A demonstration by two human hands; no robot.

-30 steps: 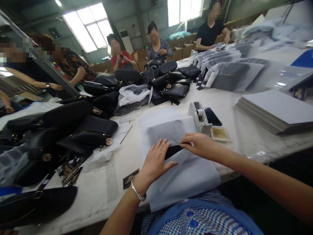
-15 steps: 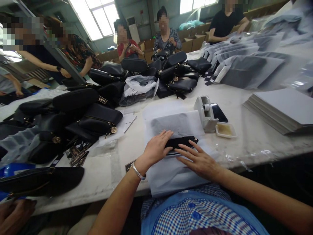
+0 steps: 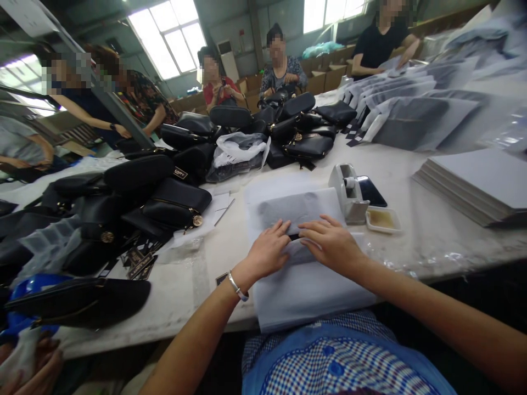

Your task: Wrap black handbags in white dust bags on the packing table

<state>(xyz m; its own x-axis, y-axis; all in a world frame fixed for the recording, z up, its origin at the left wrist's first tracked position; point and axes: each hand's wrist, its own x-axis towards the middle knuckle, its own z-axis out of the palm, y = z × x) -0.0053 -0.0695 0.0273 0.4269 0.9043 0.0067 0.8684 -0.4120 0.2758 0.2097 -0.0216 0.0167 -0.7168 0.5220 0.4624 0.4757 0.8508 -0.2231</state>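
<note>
A sheet of white wrapping paper (image 3: 313, 299) lies on the table in front of me, folded partly over a black bag. Only a narrow dark strip of the bag (image 3: 295, 237) shows between my hands. My left hand (image 3: 268, 249) is closed over the left part of the folded paper, fingertips on the upper flap. On the right part, my right hand (image 3: 329, 241) has its fingers bent over the paper edge, with the thumb on the lower flap. A grey shape shows through the upper paper. The undersides of both hands are hidden.
A tape dispenser (image 3: 349, 195), phone (image 3: 370, 191) and small dish (image 3: 382, 219) stand right of the paper. Stacked boards (image 3: 477, 184) lie farther right. Black bags (image 3: 177, 206) pile up at left and behind; wrapped bags (image 3: 420, 118) stand back right. Co-workers surround the table.
The lower part of the paper has come up over the black bag, covering most of it. My right hand has moved up, its spread fingers drawn together. The view has shifted slightly.
</note>
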